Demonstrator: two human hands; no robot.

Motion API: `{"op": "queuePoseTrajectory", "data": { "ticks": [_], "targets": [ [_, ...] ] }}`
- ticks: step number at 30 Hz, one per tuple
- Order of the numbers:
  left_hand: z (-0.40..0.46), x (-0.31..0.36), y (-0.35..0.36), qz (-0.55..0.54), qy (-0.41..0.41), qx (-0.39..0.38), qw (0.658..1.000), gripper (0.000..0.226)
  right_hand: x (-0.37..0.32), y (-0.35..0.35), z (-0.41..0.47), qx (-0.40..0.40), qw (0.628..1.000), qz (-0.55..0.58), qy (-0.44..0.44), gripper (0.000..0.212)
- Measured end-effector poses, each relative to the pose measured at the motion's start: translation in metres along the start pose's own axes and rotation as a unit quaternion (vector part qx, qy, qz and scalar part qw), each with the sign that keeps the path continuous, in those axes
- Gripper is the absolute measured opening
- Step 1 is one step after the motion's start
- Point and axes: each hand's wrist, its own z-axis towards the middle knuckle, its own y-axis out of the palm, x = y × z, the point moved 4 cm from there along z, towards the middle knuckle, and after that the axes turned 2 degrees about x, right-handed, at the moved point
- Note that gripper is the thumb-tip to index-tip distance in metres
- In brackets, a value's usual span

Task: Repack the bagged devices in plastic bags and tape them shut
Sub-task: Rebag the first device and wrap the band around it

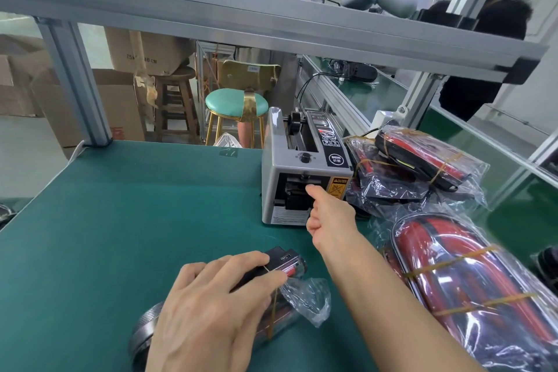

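A black and red device lies in a clear plastic bag on the green table, a rubber band around it. My left hand presses flat on top of it. My right hand reaches to the outlet of the grey tape dispenser; its fingertips are at the black slot. Whether they pinch a strip of tape I cannot tell. Bagged black and red devices are piled at the right, and a large one lies nearer.
The green table mat stretches left of the dispenser. An aluminium frame post stands at the back left and a beam crosses overhead. Stools, cardboard boxes and other people are beyond the table. A round metal object sits under my left wrist.
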Motion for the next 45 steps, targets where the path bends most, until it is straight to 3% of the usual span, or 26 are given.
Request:
{"op": "queuePoseTrajectory", "data": {
  "ticks": [2,8,12,14,25,30,37,45],
  "targets": [
    [-0.004,-0.001,0.006,-0.003,-0.018,-0.025,1.000,0.039,-0.001,0.000,-0.001,-0.019,1.000,0.005,-0.010,0.039],
    [-0.007,-0.001,0.008,-0.058,-0.036,0.008,0.998,0.030,-0.003,-0.016,-0.008,-0.095,0.995,0.019,-0.013,0.039],
    [-0.007,-0.001,0.007,-0.059,-0.038,0.007,0.997,0.030,-0.010,-0.032,-0.012,-0.071,0.991,-0.092,-0.063,0.004],
    [-0.007,0.000,0.007,-0.058,-0.037,0.010,0.998,0.031,-0.010,-0.031,-0.008,-0.052,0.991,-0.107,-0.065,0.011],
    [-0.004,0.002,0.005,-0.051,-0.031,0.030,0.998,0.032,-0.004,-0.002,-0.005,0.013,0.998,-0.011,-0.065,0.008],
    [-0.005,0.002,0.004,-0.047,-0.030,0.028,0.998,0.032,-0.001,0.000,-0.004,0.021,1.000,0.002,-0.021,0.027],
    [-0.004,0.003,0.004,-0.046,-0.030,0.031,0.998,0.031,0.003,0.000,-0.001,0.013,0.999,0.027,-0.016,0.011],
    [-0.004,0.003,0.004,-0.049,-0.034,0.029,0.998,0.032,0.004,-0.001,0.000,-0.033,0.999,0.041,0.001,0.037]
  ]
}}
